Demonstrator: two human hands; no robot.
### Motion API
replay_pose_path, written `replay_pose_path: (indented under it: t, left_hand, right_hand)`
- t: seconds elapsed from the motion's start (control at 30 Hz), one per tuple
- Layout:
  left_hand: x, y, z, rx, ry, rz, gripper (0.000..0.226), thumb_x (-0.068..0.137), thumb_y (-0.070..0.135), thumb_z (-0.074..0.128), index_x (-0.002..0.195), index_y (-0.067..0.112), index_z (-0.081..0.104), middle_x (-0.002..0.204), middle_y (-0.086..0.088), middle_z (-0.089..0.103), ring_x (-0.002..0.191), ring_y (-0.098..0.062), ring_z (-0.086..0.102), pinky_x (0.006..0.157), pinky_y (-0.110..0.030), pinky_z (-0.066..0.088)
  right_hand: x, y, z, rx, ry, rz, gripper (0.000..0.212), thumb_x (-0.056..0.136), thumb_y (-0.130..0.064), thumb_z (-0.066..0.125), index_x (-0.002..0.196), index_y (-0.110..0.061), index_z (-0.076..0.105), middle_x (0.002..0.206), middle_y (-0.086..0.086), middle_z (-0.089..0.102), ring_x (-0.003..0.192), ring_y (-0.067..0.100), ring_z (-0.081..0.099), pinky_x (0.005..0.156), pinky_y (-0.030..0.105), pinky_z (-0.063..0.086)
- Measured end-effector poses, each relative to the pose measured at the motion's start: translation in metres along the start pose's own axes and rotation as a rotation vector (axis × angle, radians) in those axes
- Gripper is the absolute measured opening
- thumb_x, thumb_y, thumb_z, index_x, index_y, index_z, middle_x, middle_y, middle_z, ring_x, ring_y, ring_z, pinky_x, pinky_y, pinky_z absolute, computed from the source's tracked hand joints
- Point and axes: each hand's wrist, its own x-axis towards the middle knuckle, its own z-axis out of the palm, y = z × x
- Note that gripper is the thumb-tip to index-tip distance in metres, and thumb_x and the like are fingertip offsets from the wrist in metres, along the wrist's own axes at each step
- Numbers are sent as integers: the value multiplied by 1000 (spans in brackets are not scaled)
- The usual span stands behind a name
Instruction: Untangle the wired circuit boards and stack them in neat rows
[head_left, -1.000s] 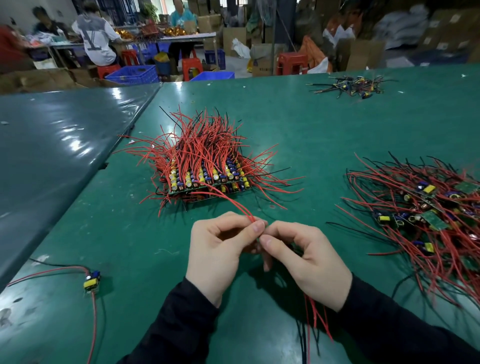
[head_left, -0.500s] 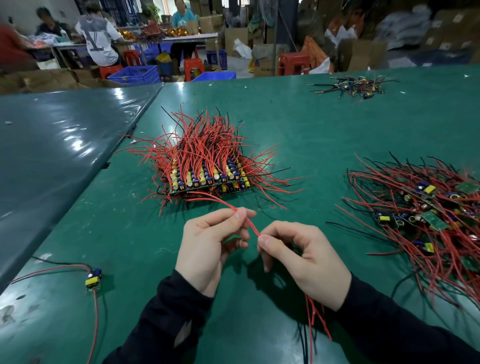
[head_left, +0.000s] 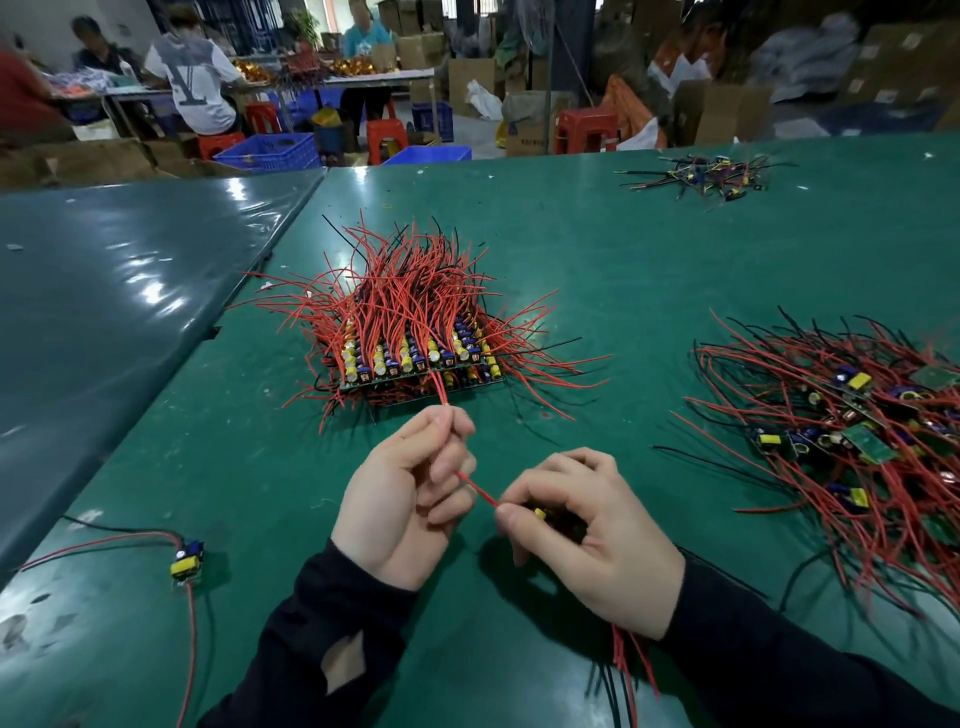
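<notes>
A neat stack of circuit boards (head_left: 415, 364) with red wires fanning upward sits in the middle of the green table (head_left: 597, 270). Just in front of it, my left hand (head_left: 405, 499) pinches a red wire (head_left: 478, 488) that runs up toward the stack. My right hand (head_left: 587, 540) grips a small circuit board at the wire's lower end, mostly hidden by my fingers; only a yellow part shows. More red and black wires hang out under my right wrist. A tangled pile of wired boards (head_left: 852, 447) lies to the right.
A single wired board (head_left: 186, 561) lies at the near left. A small heap of boards (head_left: 706, 176) rests at the far right of the table. A darker table (head_left: 104, 291) adjoins on the left. People sit at benches with blue crates and red stools beyond.
My left hand has slid along the red wire away from my right hand, up toward the stack, so the wire now stretches between them. My right hand has stayed in place.
</notes>
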Motion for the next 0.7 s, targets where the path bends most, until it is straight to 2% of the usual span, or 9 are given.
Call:
replay_pose_path:
  t: [0.17,0.3,0.43,0.57,0.7]
  left_hand:
    - [3,6,-3,-14,66,82,17,91,14,44,96,8,59,51,4,46,35,-2,28,30,-11,23]
    - [4,6,-5,19,101,132,21,98,9,35,87,9,52,48,3,44,33,-1,25,30,-11,23]
    - [5,6,-4,64,138,164,21,99,10,36,93,10,57,54,2,50,34,-1,27,32,-12,25]
    - [6,4,-4,117,169,304,21,99,7,38,89,9,56,52,1,51,34,-1,26,33,-11,25]
    - [7,0,-6,168,206,376,19,97,8,43,94,8,62,61,1,63,41,-2,38,40,-12,38]
  right_hand:
    - [0,0,-6,48,19,14,22,85,-30,57,66,-37,52,62,-12,65,73,3,56,99,38,30]
    - [-2,-1,-3,25,-24,-2,23,86,-30,56,66,-40,51,65,-11,66,79,4,57,101,37,27]
    - [-2,-1,-4,57,-35,4,24,86,-30,56,64,-39,51,65,-12,66,77,6,57,99,36,28]
    - [-2,-1,-4,99,-95,17,21,88,-30,56,67,-26,60,65,-15,66,74,5,56,99,34,28]
    - [-1,-4,-8,190,-167,31,23,90,-28,56,68,-24,62,67,-15,70,71,2,58,94,25,30]
